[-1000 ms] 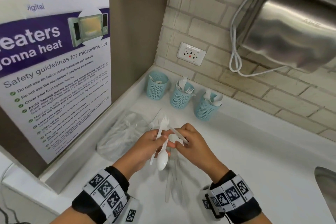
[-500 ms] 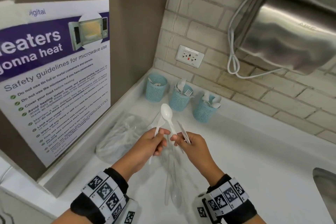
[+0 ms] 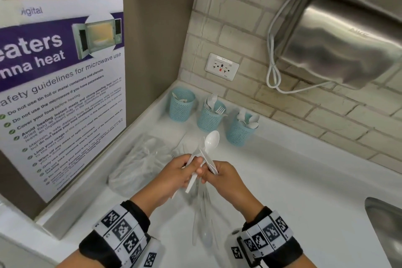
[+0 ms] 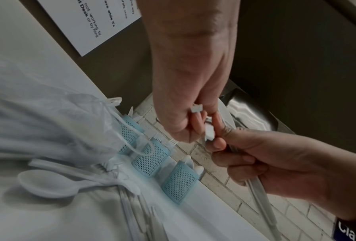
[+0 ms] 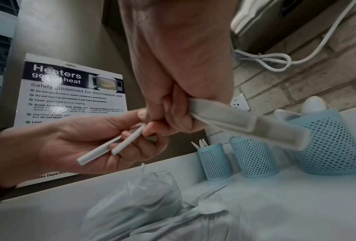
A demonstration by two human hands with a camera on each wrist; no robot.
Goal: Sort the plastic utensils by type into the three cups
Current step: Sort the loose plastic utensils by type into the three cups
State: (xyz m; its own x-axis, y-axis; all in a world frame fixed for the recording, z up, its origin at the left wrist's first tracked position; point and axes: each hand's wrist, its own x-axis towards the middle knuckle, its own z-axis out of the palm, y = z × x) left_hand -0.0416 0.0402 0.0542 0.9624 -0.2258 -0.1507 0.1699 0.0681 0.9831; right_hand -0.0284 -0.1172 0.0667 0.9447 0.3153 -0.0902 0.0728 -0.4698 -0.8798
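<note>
Fingers (image 3: 196,164) pinch smooth white plastic spoon (image 3: 211,142) handle.

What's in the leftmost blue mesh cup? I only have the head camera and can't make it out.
Observer: The right wrist view shows three pointed white tips, seemingly knives, sticking out of the leftmost blue mesh plastic cup.
Operator: How many handles is the left hand gripping?
Observer: Two white plastic handles, side by side in the left hand.
Operator: Anything loose by the bag?
Observer: A white plastic spoon lies on the white counter beside the clear plastic bag.
</note>
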